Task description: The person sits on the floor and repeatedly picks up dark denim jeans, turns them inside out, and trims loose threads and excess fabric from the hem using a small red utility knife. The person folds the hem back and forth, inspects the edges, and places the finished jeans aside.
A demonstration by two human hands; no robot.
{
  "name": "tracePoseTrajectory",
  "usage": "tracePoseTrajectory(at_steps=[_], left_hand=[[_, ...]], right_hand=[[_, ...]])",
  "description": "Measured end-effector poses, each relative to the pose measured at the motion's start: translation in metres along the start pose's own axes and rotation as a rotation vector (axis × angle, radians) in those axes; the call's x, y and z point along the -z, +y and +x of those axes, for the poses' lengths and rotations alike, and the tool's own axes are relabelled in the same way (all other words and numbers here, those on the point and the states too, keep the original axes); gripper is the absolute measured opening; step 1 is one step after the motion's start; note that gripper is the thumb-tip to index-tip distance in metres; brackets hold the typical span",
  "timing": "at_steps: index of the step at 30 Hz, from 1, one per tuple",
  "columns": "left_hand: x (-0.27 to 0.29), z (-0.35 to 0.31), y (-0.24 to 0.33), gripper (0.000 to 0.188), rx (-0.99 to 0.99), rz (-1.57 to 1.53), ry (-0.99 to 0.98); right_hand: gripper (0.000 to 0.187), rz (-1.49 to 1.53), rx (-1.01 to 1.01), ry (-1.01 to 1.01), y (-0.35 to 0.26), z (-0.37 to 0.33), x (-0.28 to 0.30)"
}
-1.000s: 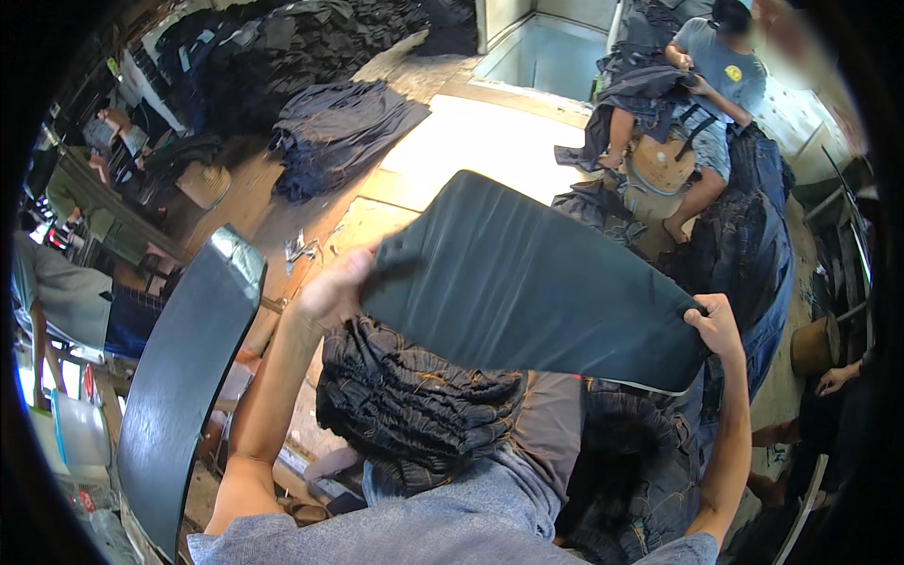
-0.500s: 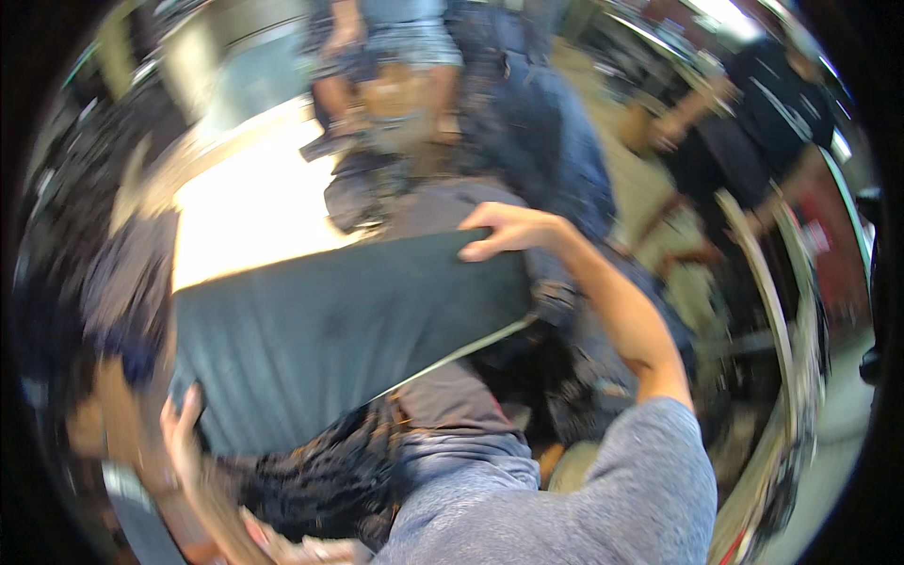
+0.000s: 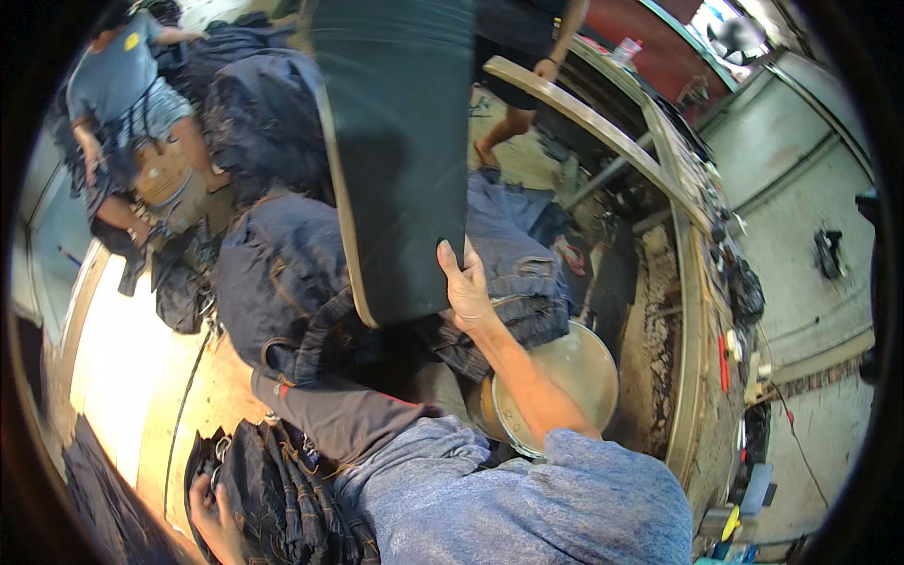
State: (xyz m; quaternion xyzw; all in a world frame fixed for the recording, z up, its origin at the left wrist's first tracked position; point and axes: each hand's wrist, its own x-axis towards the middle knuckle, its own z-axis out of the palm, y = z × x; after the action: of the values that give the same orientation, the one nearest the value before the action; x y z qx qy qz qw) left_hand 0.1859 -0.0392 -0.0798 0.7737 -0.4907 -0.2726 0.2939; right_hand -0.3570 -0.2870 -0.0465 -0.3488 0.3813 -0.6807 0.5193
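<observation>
My right hand (image 3: 464, 282) is closed on the edge of a long padded board (image 3: 400, 179), thumb on the dark face and the other fingers partly hidden at its side. The board is dark green-black with a pale rim, and it stands tilted up, its far end running out of the picture. At the lower left, my left hand (image 3: 217, 523) has thumb and finger apart, without the board. It is beside a bundle of dark denim garments (image 3: 292, 490), seemingly touching its edge. More dark jeans (image 3: 282, 273) are heaped behind the board.
A round pale bucket (image 3: 574, 377) stands by my right forearm. To the right runs a wooden frame (image 3: 603, 141). A seated person (image 3: 141, 104) is at far left and another person's leg (image 3: 504, 132) shows behind the board. A brightly lit wooden surface (image 3: 122, 358) lies left.
The board has swung from lying across my lap to standing upright, farther right. My left hand has let go of it and lowered to the denim bundle. The view has turned right.
</observation>
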Motion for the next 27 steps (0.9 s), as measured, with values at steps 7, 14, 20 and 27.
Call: tracePoseTrajectory(at_steps=[7,14,20,27], left_hand=[[-0.006,-0.011,-0.007,0.036,0.072,0.050,-0.073],[-0.007,-0.024,0.016,0.032,-0.002,0.002,-0.004],[0.010,-0.047,0.043,0.036,-0.003,0.100,0.059],[0.063,-0.098,0.072,0.049,0.080,0.111,0.005]], right_hand=[[0.062,-0.146,0.432,0.510,-0.046,0.048,0.034],[0.055,0.077,0.358,0.493,-0.096,0.149,0.039],[0.046,0.208,0.071,0.608,-0.115,0.222,0.061],[0.058,0.218,0.055,0.471,-0.083,0.208,0.046]])
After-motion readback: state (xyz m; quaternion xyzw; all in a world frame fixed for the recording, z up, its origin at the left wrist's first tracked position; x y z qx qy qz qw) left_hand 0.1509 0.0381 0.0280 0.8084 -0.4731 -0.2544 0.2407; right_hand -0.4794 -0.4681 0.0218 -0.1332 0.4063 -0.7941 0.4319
